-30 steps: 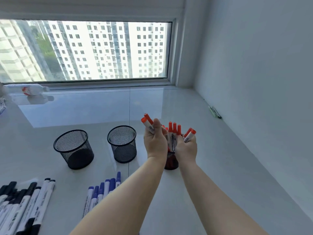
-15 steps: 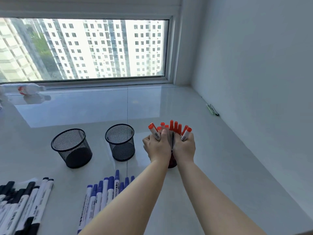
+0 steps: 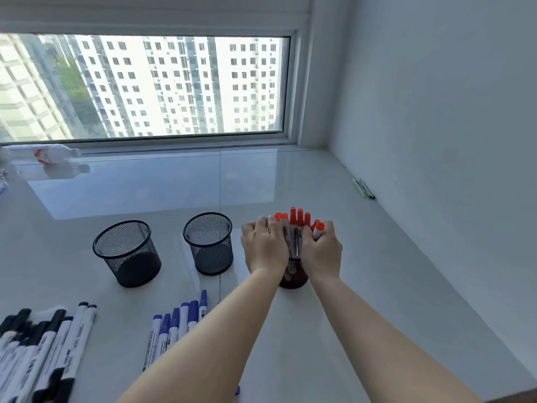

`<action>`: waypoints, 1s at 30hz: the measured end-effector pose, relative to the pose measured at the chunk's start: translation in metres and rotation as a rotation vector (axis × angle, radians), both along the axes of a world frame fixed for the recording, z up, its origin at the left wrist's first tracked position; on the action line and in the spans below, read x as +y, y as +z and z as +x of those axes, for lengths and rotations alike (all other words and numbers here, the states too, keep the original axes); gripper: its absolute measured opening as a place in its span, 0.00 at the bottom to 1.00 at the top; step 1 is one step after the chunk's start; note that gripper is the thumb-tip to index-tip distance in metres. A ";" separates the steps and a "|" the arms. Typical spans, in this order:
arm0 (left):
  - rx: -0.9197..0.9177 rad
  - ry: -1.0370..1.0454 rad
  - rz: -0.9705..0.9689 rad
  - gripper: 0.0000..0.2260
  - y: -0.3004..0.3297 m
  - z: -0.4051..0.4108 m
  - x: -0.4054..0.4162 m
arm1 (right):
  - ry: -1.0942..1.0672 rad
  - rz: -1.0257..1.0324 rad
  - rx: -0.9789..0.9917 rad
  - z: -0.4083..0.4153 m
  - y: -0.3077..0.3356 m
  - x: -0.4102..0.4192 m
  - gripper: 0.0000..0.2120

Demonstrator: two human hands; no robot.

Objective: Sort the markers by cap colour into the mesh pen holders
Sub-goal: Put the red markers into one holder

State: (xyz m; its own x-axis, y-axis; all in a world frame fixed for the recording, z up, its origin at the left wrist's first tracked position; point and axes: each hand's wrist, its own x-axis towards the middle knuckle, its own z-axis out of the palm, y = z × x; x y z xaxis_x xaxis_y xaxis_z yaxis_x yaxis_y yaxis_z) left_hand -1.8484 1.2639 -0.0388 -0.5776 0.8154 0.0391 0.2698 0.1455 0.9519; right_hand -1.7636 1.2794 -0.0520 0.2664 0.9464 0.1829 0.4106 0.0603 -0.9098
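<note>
Right of centre in the frame, the left hand (image 3: 263, 247) and the right hand (image 3: 321, 251) cup a bunch of red-capped markers (image 3: 294, 228) from either side, fingers curled round the barrels; each grip is holding the bundle, not spread wide. The markers stand upright, caps fanned above the knuckles, their lower ends inside the right mesh holder (image 3: 293, 276), whose dark base shows between the two wrists. How deep they sit is hidden by the hands.

To the left, just beside that holder but apart from it, stands the middle mesh holder (image 3: 208, 242), and further left, with a clear gap, the left mesh holder (image 3: 127, 253). Both are upright with open mouths and nothing showing above their rims.

In the lower centre of the frame, the blue-capped markers (image 3: 177, 324) lie side by side on the white table (image 3: 363, 286), partly covered by the left forearm. In the lower left corner lies a heap of black-capped markers (image 3: 43, 353), running off the frame edge.

The table's right edge meets the wall (image 3: 436, 141); broad bare surface lies between the right holder and that wall. A few thin pens (image 3: 363, 188) rest against the wall at the upper right. Along the far edge runs the window (image 3: 145, 85), with a plastic bottle (image 3: 46, 154) lying on its side at the upper left.
</note>
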 end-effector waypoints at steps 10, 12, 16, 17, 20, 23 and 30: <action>-0.137 -0.089 -0.091 0.16 0.016 -0.008 -0.015 | -0.097 0.117 -0.175 0.002 0.011 -0.014 0.12; -0.086 -0.065 0.003 0.10 0.018 -0.019 -0.031 | -0.115 0.318 -0.250 -0.003 0.016 -0.025 0.13; -0.026 -0.051 0.034 0.03 0.005 -0.053 -0.072 | -0.017 0.581 -0.331 -0.023 0.014 -0.056 0.10; -0.020 -0.036 0.031 0.04 0.001 -0.064 -0.082 | 0.022 0.599 -0.341 -0.029 0.011 -0.064 0.10; 0.024 0.033 0.003 0.05 -0.011 -0.096 -0.113 | 0.128 0.572 -0.361 -0.045 -0.002 -0.087 0.08; 0.113 0.100 -0.034 0.08 -0.022 -0.118 -0.140 | 0.231 0.471 -0.385 -0.055 -0.018 -0.105 0.06; 0.274 0.122 -0.189 0.05 -0.048 -0.138 -0.176 | 0.454 0.028 -0.498 -0.074 -0.049 -0.131 0.10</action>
